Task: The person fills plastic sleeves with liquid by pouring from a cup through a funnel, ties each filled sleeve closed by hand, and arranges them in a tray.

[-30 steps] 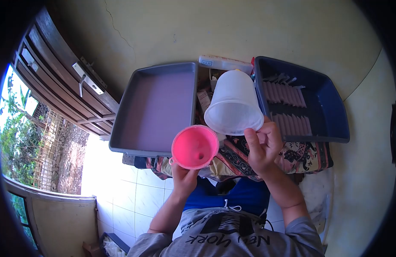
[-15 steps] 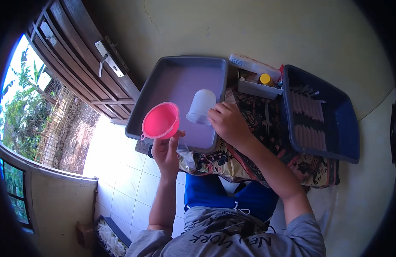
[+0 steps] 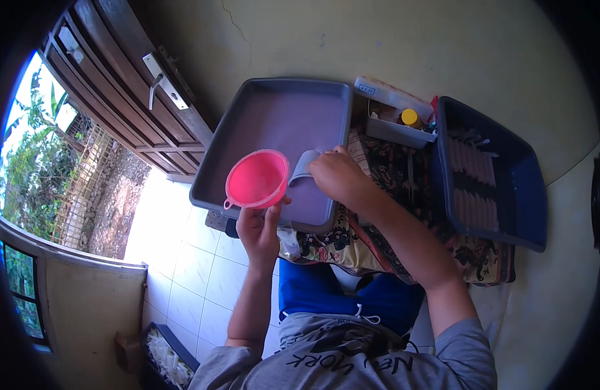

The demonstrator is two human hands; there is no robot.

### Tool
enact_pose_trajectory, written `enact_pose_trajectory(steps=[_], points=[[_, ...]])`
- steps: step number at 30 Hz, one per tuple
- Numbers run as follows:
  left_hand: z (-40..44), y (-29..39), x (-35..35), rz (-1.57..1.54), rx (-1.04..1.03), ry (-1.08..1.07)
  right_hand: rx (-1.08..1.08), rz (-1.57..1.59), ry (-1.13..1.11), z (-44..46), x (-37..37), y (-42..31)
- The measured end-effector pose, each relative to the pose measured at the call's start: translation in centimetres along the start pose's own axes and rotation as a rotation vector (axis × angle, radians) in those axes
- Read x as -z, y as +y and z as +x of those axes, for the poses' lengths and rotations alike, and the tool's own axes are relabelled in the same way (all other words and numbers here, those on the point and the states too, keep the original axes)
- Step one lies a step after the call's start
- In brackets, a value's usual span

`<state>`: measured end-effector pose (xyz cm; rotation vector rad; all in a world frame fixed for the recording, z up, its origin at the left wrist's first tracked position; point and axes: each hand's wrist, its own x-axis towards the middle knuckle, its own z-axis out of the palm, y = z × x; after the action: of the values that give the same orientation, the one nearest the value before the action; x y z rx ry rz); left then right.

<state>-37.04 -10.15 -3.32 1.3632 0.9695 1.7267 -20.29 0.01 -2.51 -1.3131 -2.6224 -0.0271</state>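
My left hand (image 3: 261,231) is closed round the lower part of a pink funnel (image 3: 257,179), whose wide mouth faces up, over the near edge of the left tray. A thin clear plastic bag (image 3: 289,242) hangs below, beside that hand. My right hand (image 3: 339,170) grips a translucent white cup (image 3: 304,167), tilted over the tray just right of the funnel. The grey tray (image 3: 346,104) holds a flat layer of pinkish-purple liquid; whether the cup touches it I cannot tell.
A dark blue tub (image 3: 524,170) at the right holds two rows of filled purple packets (image 3: 472,162). Between the tubs stands a small box (image 3: 397,133) with a yellow-capped jar (image 3: 410,117). Patterned cloth (image 3: 394,175) covers the table. A bin (image 3: 165,357) stands at lower left.
The view has turned, with trays shifting right. The cup moved from beside the funnel to low over the left tray and tipped further. The funnel moved left over the tray's near side.
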Motion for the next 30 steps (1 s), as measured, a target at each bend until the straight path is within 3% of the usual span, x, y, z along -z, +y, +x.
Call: enact_pose_trajectory(steps=[5, 7, 11, 16, 20, 22, 30], points=[[0.0, 0.2, -0.1, -0.022, 0.018, 0.001, 0.033, 0.100, -0.073, 0.1, 0.8, 0.0], [0.0, 0.3, -0.1, -0.025, 0.027, 0.001, 0.037, 0.230, 0.092, -0.1, 0.5, 0.2], [-0.1, 0.6, -0.1, -0.046, 0.042, -0.010, -0.051, 0.329, 0.131, -0.1, 1.3, 0.3], [-0.1, 0.6, 0.0, -0.050, 0.077, 0.001, -0.036, 0.380, 0.385, 0.0, 2.8, 0.7], [-0.2, 0.4, 0.2, -0.063, 0.070, -0.008, -0.045, 0.530, 0.384, -0.1, 3.2, 1.3], [-0.2, 0.3, 0.1, -0.064, 0.065, -0.009, -0.282, 1.037, 0.167, -0.4, 3.7, 1.1], [0.2, 0.9, -0.2, -0.078, 0.076, 0.044, -0.461, 1.577, 0.193, -1.0, 4.1, 1.5]])
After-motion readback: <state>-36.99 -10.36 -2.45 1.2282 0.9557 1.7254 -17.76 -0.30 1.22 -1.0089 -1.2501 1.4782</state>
